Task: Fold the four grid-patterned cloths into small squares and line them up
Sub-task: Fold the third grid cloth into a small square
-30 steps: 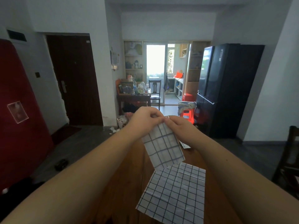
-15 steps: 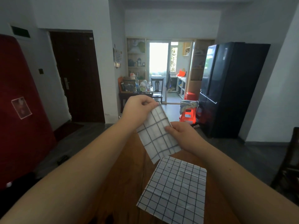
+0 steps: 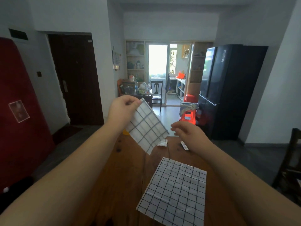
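My left hand [image 3: 123, 110] pinches the top corner of a folded grid-patterned cloth [image 3: 146, 129], which hangs tilted in the air above the wooden table [image 3: 123, 173]. My right hand [image 3: 187, 132] hovers just right of that cloth, fingers loosely curled, touching nothing. A larger unfolded grid cloth [image 3: 174, 193] lies flat on the table nearer to me. Two small folded grid cloths lie at the table's far end: one [image 3: 162, 142] partly behind the held cloth, another [image 3: 184, 145] partly behind my right hand.
A dark chair [image 3: 290, 163] stands at the right of the table. Beyond the table are an orange stool [image 3: 188, 115] with a cloth on it, a black fridge [image 3: 228, 88], and a red panel [image 3: 17, 111] at the left.
My right hand has let go of the folded cloth and moved right. My left hand has lifted the cloth higher and to the left, alone.
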`<control>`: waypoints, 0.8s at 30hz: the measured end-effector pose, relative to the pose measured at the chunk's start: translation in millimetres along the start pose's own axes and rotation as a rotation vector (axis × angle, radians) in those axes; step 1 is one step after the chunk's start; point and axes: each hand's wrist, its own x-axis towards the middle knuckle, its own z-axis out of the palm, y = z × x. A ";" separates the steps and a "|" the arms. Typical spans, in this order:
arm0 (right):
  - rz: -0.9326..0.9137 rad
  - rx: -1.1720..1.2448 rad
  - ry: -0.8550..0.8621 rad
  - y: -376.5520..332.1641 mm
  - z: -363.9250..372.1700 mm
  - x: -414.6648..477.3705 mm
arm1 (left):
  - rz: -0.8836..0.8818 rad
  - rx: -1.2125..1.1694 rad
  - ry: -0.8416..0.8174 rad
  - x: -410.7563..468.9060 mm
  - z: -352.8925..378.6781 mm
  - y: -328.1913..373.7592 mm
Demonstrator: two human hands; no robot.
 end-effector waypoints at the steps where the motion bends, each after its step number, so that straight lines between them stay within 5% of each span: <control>1: 0.006 0.009 0.050 -1.2 0.9 1.0 | 0.007 0.020 -0.023 -0.8 3.6 0.0; 19: 0.019 0.233 -0.047 -27.2 17.0 6.0 | 0.063 0.066 -0.163 -1.8 14.9 -3.8; 24: 0.039 0.236 0.007 -24.3 15.7 5.5 | -0.141 -0.042 -0.138 -13.7 22.9 -27.2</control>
